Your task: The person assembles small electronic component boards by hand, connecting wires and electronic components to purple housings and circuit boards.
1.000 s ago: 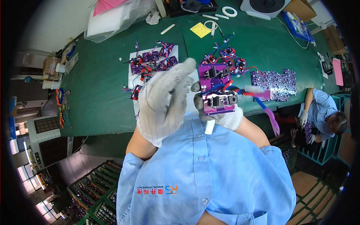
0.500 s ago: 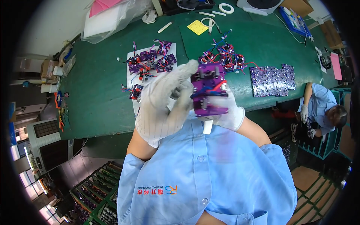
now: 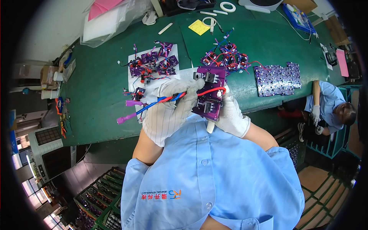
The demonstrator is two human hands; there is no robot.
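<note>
In front of my chest, my gloved right hand (image 3: 233, 117) grips a purple circuit board (image 3: 209, 109) by its right side. Black components stand on the board's face. A twisted pair of red and blue wires (image 3: 165, 99) runs from it to the left, ending in purple sleeved terminals (image 3: 126, 118). My gloved left hand (image 3: 166, 119) is closed around these wires at the board's left edge; some of its fingers are hidden. Below the board a white connector (image 3: 210, 127) hangs down.
On the green table (image 3: 99, 88), several wired purple boards (image 3: 153, 61) lie on a white sheet, with another wired pile (image 3: 230, 57) further right. A panel of small boards (image 3: 278, 79) lies beyond. At the right sits a co-worker (image 3: 331, 101). Tape rolls (image 3: 227, 7) are at the back.
The board has turned and tilted in my right hand. My left hand has closed on the wires, which now stretch out leftward. The view has shifted slightly.
</note>
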